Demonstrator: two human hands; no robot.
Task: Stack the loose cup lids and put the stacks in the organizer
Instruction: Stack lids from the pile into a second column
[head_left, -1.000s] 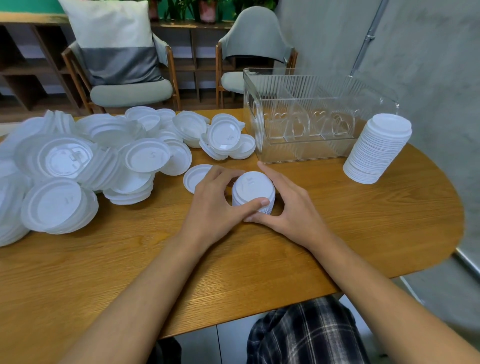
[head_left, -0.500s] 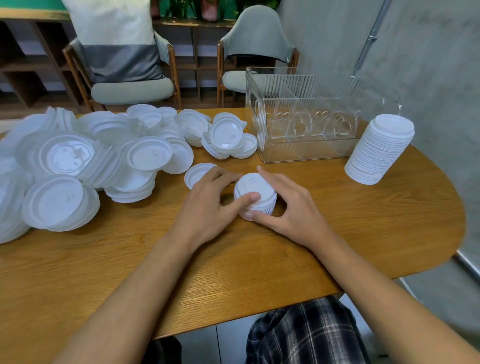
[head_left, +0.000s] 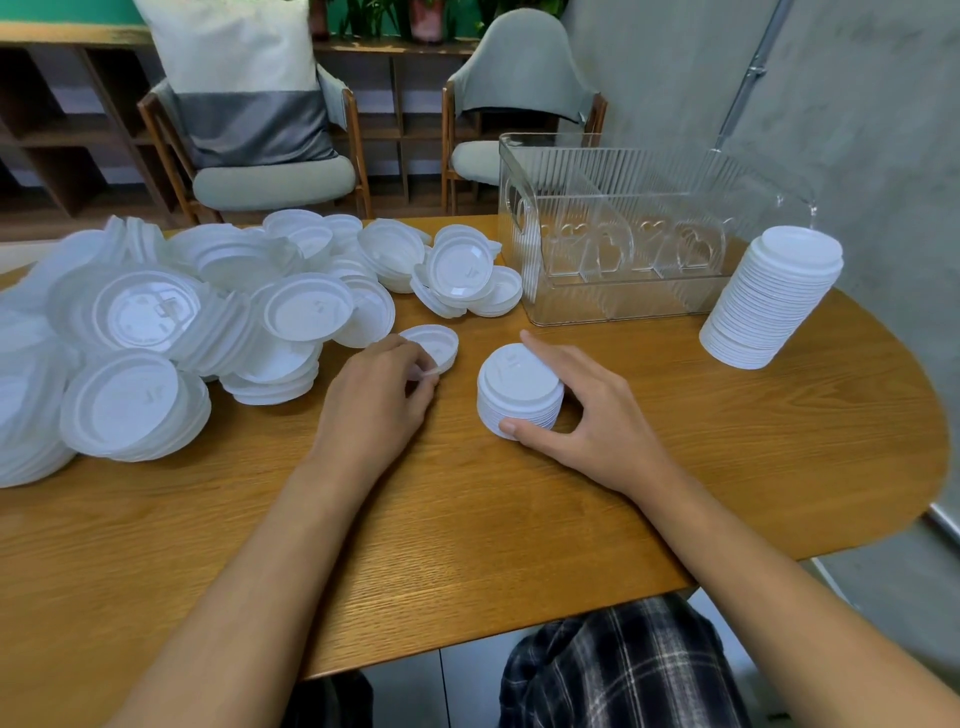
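On the wooden table, the right hand curls thumb and fingers round a short lid stack; the left hand pinches the near rim of a single lid; the clear organizer stands behind, between the loose lids and a tall lid stack.

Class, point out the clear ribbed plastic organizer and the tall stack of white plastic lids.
clear ribbed plastic organizer (head_left: 597, 304), head view, lower front wall.
tall stack of white plastic lids (head_left: 766, 312), head view, side of the stack.
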